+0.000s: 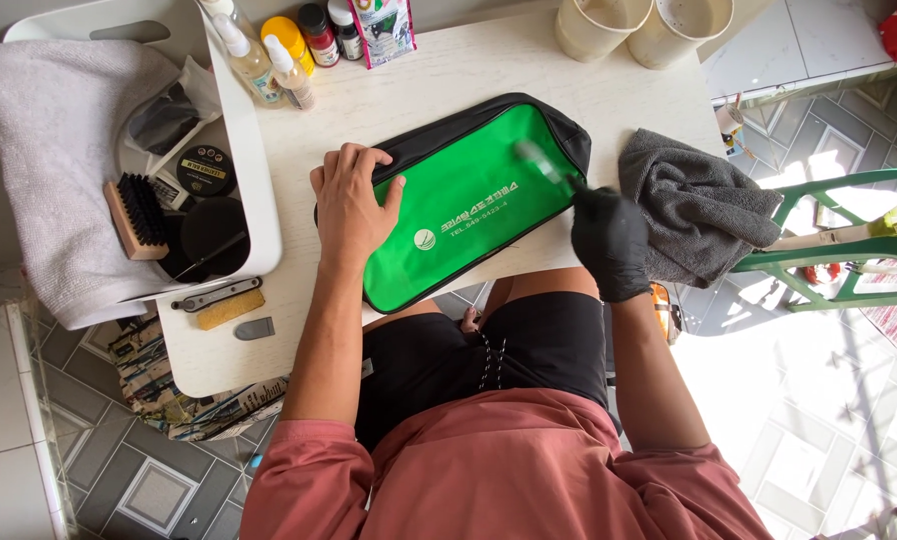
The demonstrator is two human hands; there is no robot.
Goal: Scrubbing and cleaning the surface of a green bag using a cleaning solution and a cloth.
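Observation:
A green pouch [469, 200] with black edging lies on the white table [449, 70], slanted. My bare left hand [352, 200] rests flat on its left end, fingers spread and pressing it down. My right hand [609, 240], in a black glove, is closed on a small brush [544, 165] whose blurred head touches the pouch's upper right part. The brush's handle is mostly hidden in the glove.
A grey cloth [709, 205] lies right of the pouch. A white tray [244, 170] at left holds a shoe brush [137, 215], tins and a towel [49, 130]. Bottles [269, 55] and two cups [644, 25] stand at the back. A green chair [849, 250] is at right.

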